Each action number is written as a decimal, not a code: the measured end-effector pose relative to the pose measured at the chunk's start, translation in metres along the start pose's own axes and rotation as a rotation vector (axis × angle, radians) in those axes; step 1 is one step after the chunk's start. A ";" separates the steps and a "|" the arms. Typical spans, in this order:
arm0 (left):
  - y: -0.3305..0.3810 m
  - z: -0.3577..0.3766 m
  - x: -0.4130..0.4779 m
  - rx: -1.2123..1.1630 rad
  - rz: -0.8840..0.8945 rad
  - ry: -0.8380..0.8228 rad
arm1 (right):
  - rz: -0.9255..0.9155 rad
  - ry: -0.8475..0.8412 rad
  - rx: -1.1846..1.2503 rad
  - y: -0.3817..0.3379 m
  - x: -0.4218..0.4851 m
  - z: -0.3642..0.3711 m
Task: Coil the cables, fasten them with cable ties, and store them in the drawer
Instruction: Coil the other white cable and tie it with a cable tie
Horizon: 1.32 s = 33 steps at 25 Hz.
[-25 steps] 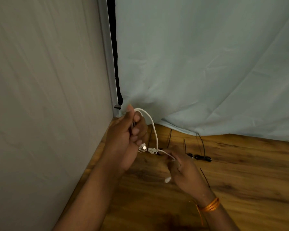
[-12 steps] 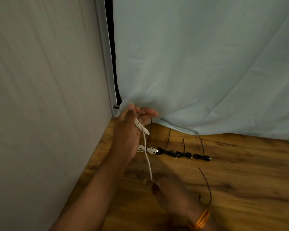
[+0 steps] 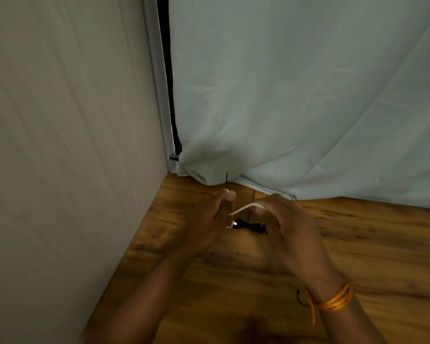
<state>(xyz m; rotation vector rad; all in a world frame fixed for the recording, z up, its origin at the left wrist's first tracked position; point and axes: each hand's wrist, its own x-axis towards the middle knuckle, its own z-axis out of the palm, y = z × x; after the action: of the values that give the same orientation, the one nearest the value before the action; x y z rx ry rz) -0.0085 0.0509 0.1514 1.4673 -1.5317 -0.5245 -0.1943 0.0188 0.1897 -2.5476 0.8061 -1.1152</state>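
Holding the white cable (image 3: 246,207) between both hands, I keep it a little above the wooden bench (image 3: 358,244), near the back corner. My left hand (image 3: 209,219) has its grip clamped on the cable, with the fingers curled round it and the fingertips pointing up. A short white end with a small connector comes out below this hand. My right hand (image 3: 291,227) has its grip closed on the other part of the cable, pinching it at the fingertips. Between the two hands the cable makes a short arch.

Under this arch, a bundle of black cables (image 3: 251,225) lies on the bench, partly hidden by my hands. Thin black cable ties (image 3: 254,194) lie on the bench just behind my hands, close to the cloth; I can see only short pieces of them. An orange thread (image 3: 335,300) is wound round my right wrist.

A pale blue cloth (image 3: 308,95) hangs behind the bench and its lower edge touches the wood. A grey panel (image 3: 60,120) stands along the left side.
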 end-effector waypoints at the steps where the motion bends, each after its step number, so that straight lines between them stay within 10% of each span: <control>1: 0.005 0.001 -0.003 -0.021 -0.020 -0.020 | 0.012 0.043 -0.035 0.006 0.005 -0.001; 9: 0.052 -0.023 -0.014 -0.327 -0.129 -0.358 | 0.145 0.263 -0.113 0.038 0.017 0.003; 14: 0.056 -0.030 -0.021 -0.219 -0.081 -0.629 | 0.069 0.021 0.192 0.041 0.032 -0.004; 21: 0.076 -0.015 -0.024 -0.570 -0.160 -0.794 | 0.146 -0.345 -0.029 0.041 0.031 0.024; 27: 0.072 0.001 -0.028 -0.678 -0.303 -0.701 | 0.242 0.317 -0.070 0.052 0.046 0.018; 33: 0.078 -0.003 -0.012 -1.030 -0.148 -0.490 | 0.618 -0.172 0.274 0.054 0.023 0.045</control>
<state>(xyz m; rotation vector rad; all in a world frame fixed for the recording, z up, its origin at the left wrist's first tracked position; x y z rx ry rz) -0.0504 0.0784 0.2127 0.6491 -1.1595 -1.5656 -0.1695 -0.0382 0.1495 -1.9297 1.1851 -0.7325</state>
